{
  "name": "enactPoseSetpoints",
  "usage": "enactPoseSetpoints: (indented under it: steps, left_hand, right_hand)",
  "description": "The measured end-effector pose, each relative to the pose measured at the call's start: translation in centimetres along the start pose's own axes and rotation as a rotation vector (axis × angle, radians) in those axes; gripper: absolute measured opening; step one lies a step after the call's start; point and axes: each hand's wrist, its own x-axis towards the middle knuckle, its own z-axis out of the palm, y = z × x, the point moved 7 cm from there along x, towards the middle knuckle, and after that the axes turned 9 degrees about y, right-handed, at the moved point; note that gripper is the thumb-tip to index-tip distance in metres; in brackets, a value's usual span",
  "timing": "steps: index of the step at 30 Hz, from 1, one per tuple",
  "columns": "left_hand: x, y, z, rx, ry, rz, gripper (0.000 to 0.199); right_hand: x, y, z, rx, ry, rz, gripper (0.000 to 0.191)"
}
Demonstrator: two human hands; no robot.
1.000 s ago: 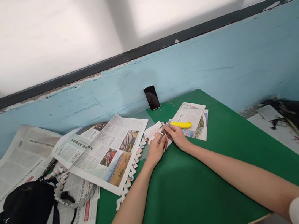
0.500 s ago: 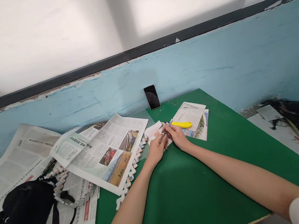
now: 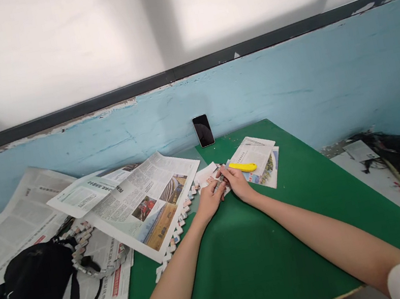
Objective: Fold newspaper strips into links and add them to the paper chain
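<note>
On the worktop (image 3: 243, 260), nearer the wearer than the phone (image 3: 203, 131), which leans on the wall (image 3: 289, 82), the two hands meet over a small piece (image 3: 221, 180), apparently folded paper. The left hand (image 3: 209, 198) has its fingers pinched on it; the right hand (image 3: 237, 182) has its fingers closed at its other end, though their tips are partly hidden. The step in hand looks like folding or pressing the piece, and the next move would call for a firm pinch by one hand while the other works the paper.

Right of the phone and nearer lies a yellow cutter (image 3: 243, 166), just beside the right hand and partly over some clippings (image 3: 253, 153). Left of the phone spread a newspaper (image 3: 156, 206), a chain (image 3: 180, 225) of folded paper along its edge, and, farther left, a black bag (image 3: 33, 282).
</note>
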Motion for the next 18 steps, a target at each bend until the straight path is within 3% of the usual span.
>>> enactPoseSetpoints:
  steps: [18]
  left_hand:
    - [0.15, -0.14, -0.08, -0.013, 0.019, -0.001, 0.047]
  right_hand:
    - [0.00, -0.08, 0.23, 0.017, -0.050, -0.017, 0.049]
